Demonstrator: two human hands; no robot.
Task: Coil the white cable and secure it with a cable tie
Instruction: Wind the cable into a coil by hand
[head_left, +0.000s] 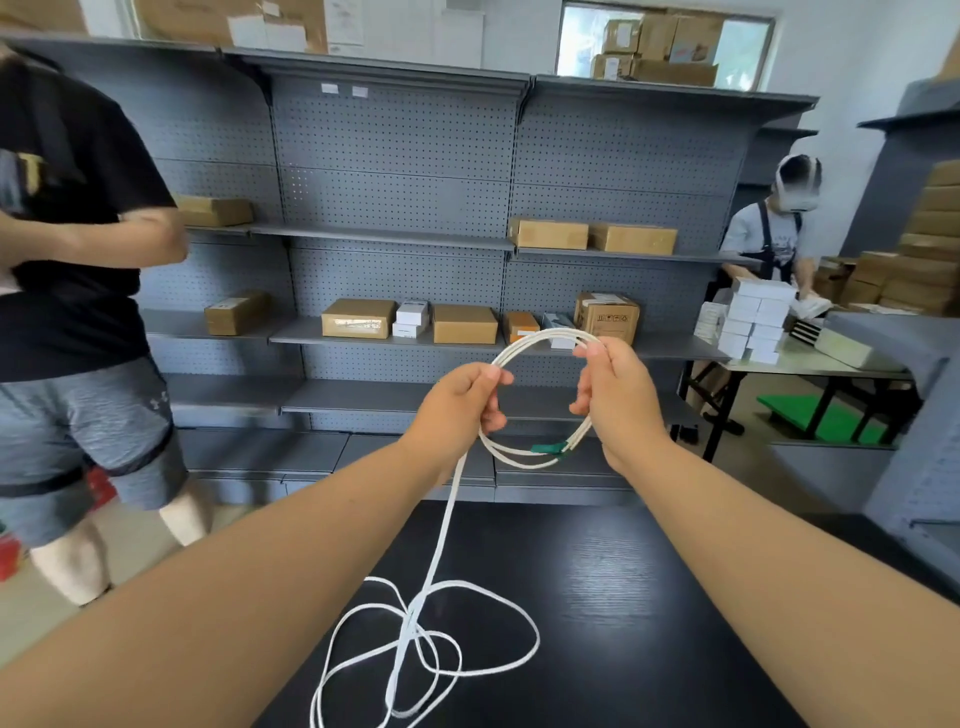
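Your forearms (260, 597) come in from 7 and 5 o'clock over the black table (649, 597). Most of the white cable (413, 621) lies on it at 6 o'clock in loose, overlapping loops, not yet wound. From that heap one strand climbs to your left hand (457, 410), just above centre. Between your hands, held up in the air in front of the grey shelving (395, 197), is the coil (543, 335): a few turns in a ring. A green piece (548, 448) sits at the ring's 6 o'clock; I can't tell whether it is a plug boot or a tag.

From the way it drapes, the cable looks light, limp and slightly springy, with a smooth jacket. The turns will likely spread or slide unless you pinch them all together, so hold across the whole bundle rather than one strand. Keep that pinch at the ring's 9 o'clock, where the free strand enters.

Your left hand is clenched on the ring at its 9 o'clock, thumb and forefinger pinching the turns and the lower fingers curled round the incoming strand. Your right hand (618, 400) grasps the ring at its 2 o'clock between thumb and fingertips (589, 354). Its lower fingers curl loosely inside the ring; I can't tell whether they touch it. I can make out no cable tie.
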